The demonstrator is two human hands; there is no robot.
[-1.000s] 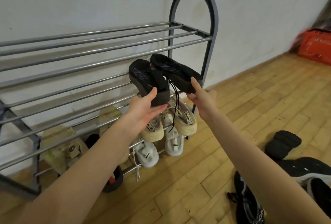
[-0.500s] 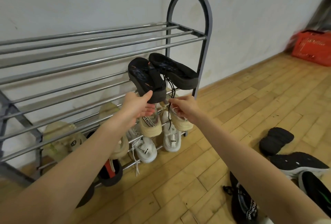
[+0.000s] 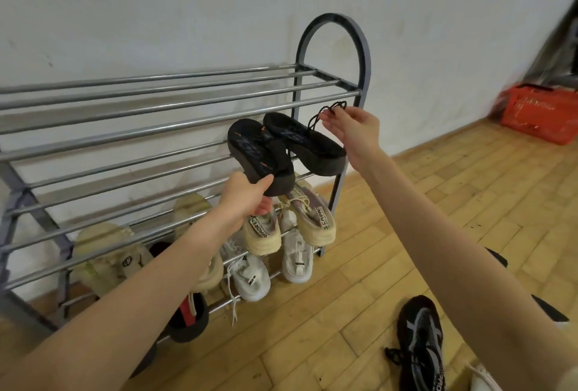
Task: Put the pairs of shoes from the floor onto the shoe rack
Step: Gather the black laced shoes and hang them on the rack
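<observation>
Fingers point(image 3: 266, 184) of the left hand point(image 3: 247, 199) clamp a black sandal point(image 3: 259, 156); right hand point(image 3: 353, 127) pinches its lace point(image 3: 325, 110), which could snag a shoe rack point(image 3: 156, 127) bar

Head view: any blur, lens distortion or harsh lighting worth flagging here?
Head view: the shoe rack rails bow from wide-angle distortion; the red crate at the right edge is motion-smeared; the black sandals, left hand and right hand are sharp; light is soft and even, with no glare.
</observation>
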